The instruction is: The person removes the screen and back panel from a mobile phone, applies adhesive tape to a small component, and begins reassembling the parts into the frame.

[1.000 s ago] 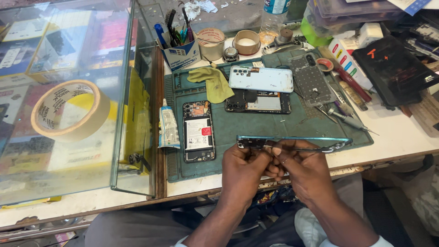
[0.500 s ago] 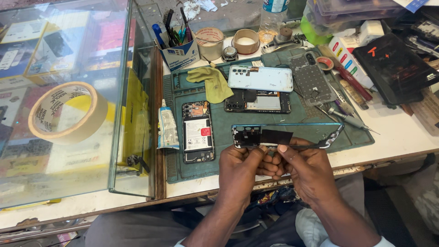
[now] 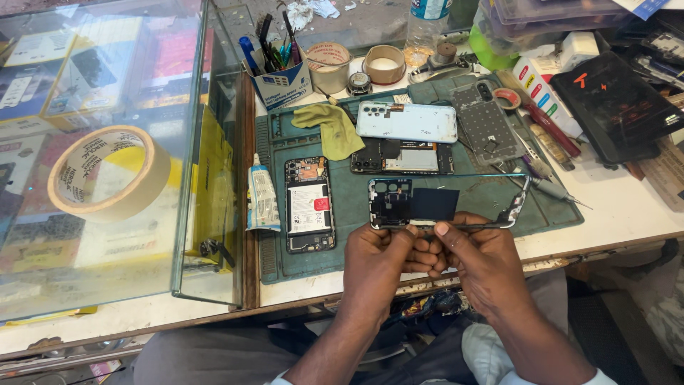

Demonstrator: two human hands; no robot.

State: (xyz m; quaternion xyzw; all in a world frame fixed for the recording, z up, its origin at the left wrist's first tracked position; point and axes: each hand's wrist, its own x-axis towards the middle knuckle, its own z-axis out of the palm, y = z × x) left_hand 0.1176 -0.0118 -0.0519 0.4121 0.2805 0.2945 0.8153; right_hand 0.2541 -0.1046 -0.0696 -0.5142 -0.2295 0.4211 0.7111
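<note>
Both of my hands hold a thin phone frame (image 3: 399,203) with camera holes and a dark rectangular patch, tilted up over the green work mat (image 3: 484,203). My left hand (image 3: 381,260) pinches its lower edge near the middle. My right hand (image 3: 481,260) grips the same lower edge just to the right, thumb on the rim. An opened phone (image 3: 310,204) showing its battery lies left of the frame on the mat.
A pale blue phone back (image 3: 407,121) rests on another opened phone (image 3: 402,157). A yellow-green cloth (image 3: 329,128), a glue tube (image 3: 262,196), a tool box (image 3: 279,75), tape rolls (image 3: 385,65) and screwdrivers (image 3: 552,187) surround the mat. A glass case (image 3: 107,164) with a tape roll stands left.
The phone frame has tilted from edge-on to facing me, so its inner face and dark patch now show. My hands stay on its lower edge.
</note>
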